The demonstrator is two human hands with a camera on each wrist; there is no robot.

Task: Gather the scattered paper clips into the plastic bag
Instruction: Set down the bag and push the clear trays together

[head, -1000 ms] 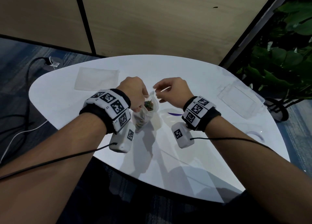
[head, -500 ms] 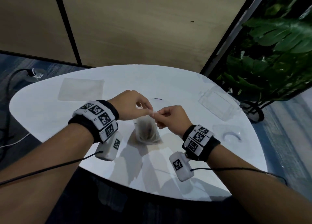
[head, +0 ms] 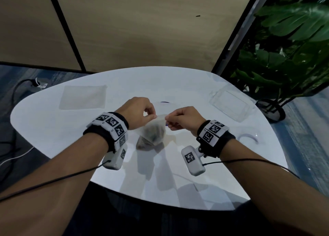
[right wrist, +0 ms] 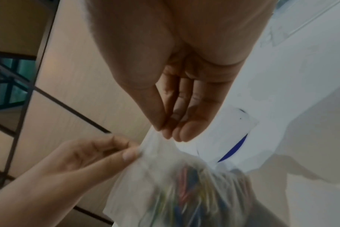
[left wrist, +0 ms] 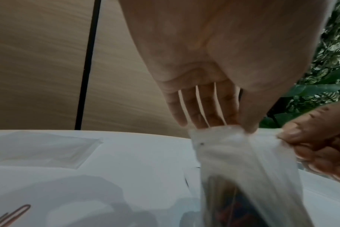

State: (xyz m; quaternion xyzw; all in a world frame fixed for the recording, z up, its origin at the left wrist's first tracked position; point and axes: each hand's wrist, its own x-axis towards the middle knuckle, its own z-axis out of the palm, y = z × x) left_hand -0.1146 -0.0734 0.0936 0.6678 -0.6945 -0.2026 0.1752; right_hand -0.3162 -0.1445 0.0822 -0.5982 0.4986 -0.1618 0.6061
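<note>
A clear plastic bag hangs above the white table, its lower part bulging with several coloured paper clips. My left hand pinches the left end of the bag's top edge between thumb and fingers. My right hand pinches the right end of that edge. The top strip is stretched flat between the two hands. In the left wrist view, a reddish paper clip lies on the table at the lower left.
A flat clear bag lies at the table's far left. A clear plastic box sits at the far right, a round clear lid nearer the right edge. A dark blue curved piece lies behind the hands. A potted plant stands right of the table.
The hands moved from the open mouth of the bag to pinch its top edge, then drew apart, stretching the top strip flat. The bag now hangs lifted between them.
</note>
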